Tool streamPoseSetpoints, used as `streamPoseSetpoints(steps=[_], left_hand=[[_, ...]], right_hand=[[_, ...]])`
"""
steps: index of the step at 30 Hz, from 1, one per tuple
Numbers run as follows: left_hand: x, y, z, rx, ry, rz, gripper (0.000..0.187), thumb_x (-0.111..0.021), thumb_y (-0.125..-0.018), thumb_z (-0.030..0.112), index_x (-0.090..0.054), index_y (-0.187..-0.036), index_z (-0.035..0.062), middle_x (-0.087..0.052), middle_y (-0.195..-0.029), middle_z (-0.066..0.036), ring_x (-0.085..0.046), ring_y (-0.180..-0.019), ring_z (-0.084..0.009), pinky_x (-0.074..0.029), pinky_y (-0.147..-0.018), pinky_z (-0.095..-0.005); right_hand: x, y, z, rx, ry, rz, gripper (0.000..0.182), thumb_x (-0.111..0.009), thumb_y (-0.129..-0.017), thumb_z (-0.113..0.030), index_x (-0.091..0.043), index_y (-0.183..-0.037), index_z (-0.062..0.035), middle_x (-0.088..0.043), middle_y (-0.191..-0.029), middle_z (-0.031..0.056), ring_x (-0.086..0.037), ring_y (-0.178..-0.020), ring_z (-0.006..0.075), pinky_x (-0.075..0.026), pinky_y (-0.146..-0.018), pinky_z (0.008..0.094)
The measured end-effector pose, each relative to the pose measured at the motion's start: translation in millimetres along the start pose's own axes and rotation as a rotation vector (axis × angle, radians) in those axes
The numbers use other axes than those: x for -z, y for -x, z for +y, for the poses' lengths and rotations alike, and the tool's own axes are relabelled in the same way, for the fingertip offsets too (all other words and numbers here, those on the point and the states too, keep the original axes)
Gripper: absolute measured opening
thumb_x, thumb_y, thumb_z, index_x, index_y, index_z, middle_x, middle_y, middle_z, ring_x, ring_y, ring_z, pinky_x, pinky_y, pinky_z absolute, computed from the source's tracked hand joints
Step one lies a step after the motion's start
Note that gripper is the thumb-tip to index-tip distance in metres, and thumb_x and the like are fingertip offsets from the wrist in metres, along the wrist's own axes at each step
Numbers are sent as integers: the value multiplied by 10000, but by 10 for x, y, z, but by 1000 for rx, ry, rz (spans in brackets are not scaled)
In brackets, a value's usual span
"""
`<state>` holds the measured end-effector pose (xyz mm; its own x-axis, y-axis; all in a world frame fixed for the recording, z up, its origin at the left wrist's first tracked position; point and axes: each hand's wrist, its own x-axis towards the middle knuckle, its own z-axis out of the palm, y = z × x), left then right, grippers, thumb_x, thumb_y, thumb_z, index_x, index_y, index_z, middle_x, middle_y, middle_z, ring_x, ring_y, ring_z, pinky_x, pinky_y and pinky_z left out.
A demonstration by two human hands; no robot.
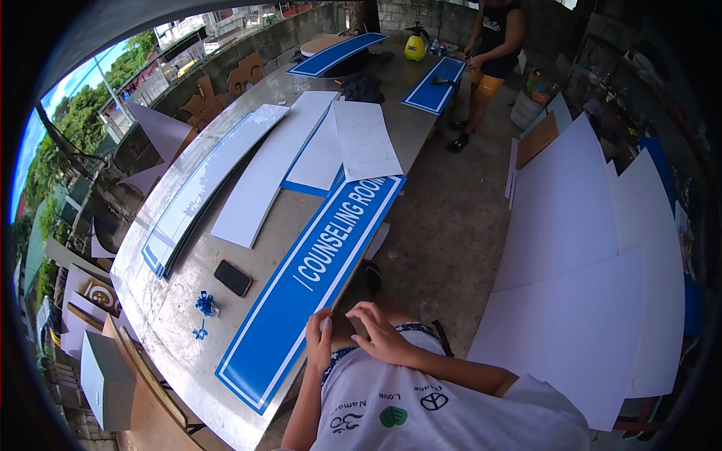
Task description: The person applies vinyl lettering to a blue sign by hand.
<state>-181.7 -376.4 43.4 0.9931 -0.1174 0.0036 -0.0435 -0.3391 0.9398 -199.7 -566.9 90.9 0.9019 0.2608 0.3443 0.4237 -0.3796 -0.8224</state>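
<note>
Right hand [380, 338] in front of the body, fingers curved, with a narrow gap between thumb and fingertips and nothing visible in it. Left hand [319, 342] close by at the lower long edge of the blue sign [263, 359], fingers upright and near together; impossible to tell from this view whether pinching anything small or merely touching the edge. Fingertips of both hands near one another, apart as far as visible.

From the left hand, blue sign extending both ways along the near side of the table [169, 319], white-bordered, with white lettering readable as "/ COUNSELING ROOM" beyond the hand; last letter partly hidden under a white sheet [367, 139]. Left of the grip, across the sign, a dark-screened phone [233, 278], then two crumpled blue scraps [204, 304], too small to make out fully.

Farther from the hands, long white panels [274, 165] and a stack of blue-edged panels [210, 177], lower layers mostly covered. Farthest along the table, a dark bundle [361, 89] of unclear shape, a yellow sprayer [415, 48], and a shorter blue panel [432, 89] bearing a dark object, hard to identify. Beside that panel, another person [498, 45], cut off at the top. Right of the grip, large white boards [564, 225].
</note>
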Motion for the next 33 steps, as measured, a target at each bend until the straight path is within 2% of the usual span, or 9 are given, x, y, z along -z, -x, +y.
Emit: streamPoseSetpoints(steps=[1,4,5,8,10,13,16,22,33], left_hand=[[-90,-8,103,88,162,-114,458,-495,-953,300,-469,-1275,-24,-537,-1217,-156,-503,-1168,-282,-358,-1006,-361],[-288,18,619,398,580,-330,499,-475,-975,347,-480,-1291,-40,-546,-1250,-149,-473,-1236,-240,-361,-1027,-345],[-333,-77,774,214,597,-464,414,-507,-952,287,-543,-1215,-31,-564,-1226,-176,-512,-1186,-260,-370,-1036,-353],[-434,-36,1042,316,346,-368,622,-597,-900,241,-352,-1418,1,-366,-1438,-183,-379,-1318,-277,-359,-1053,-387],[-399,-37,1081,268,464,-425,618,-597,-854,194,-373,-1393,-8,-434,-1382,-187,-407,-1302,-302,-347,-1068,-394],[-456,-62,750,272,644,-501,310,-592,-894,152,-568,-1144,-31,-609,-1121,-152,-571,-1081,-247,-424,-976,-334],[-436,-56,698,276,654,-440,245,-616,-852,53,-584,-1080,-31,-628,-1043,-129,-595,-1009,-232,-464,-915,-327],[-372,13,651,-34,372,-365,195,-578,-886,74,-605,-1054,-22,-633,-1037,-117,-602,-992,-222,-476,-884,-333],[-451,19,634,-165,250,-359,171,-608,-836,52,-598,-993,-14,-623,-949,-138,-602,-913,-285,-479,-822,-361]], right_hand=[[29,3,-41,-19,62,-101,640,-618,-783,-9,-361,-1369,-22,-341,-1352,171,-380,-1292,346,-376,-1026,431],[6,15,-93,124,307,-165,696,-608,-781,-53,-315,-1410,9,-326,-1413,204,-295,-1351,378,-260,-1092,521],[-40,32,-52,112,283,-198,734,-582,-779,-89,-264,-1424,60,-264,-1479,211,-235,-1391,386,-178,-1112,570],[36,34,-65,180,438,-227,746,-571,-787,-118,-242,-1427,76,-257,-1489,213,-210,-1405,381,-149,-1122,566],[23,63,-28,171,390,-256,803,-581,-781,-149,-194,-1453,61,-224,-1505,215,-183,-1416,378,-123,-1134,551],[-3,92,18,146,315,-291,900,-608,-765,-184,-109,-1482,32,-174,-1518,222,-143,-1426,382,-114,-1148,525],[-13,64,-10,160,311,-358,924,-620,-767,-210,-90,-1481,36,-163,-1519,225,-122,-1433,377,-99,-1150,522],[-56,54,21,235,353,-397,934,-638,-784,-278,-95,-1471,47,-103,-1531,243,-60,-1434,410,-62,-1150,521],[-74,168,90,203,302,-301,997,-684,-746,-279,-62,-1469,11,-119,-1521,237,-78,-1421,430,-71,-1141,537]])
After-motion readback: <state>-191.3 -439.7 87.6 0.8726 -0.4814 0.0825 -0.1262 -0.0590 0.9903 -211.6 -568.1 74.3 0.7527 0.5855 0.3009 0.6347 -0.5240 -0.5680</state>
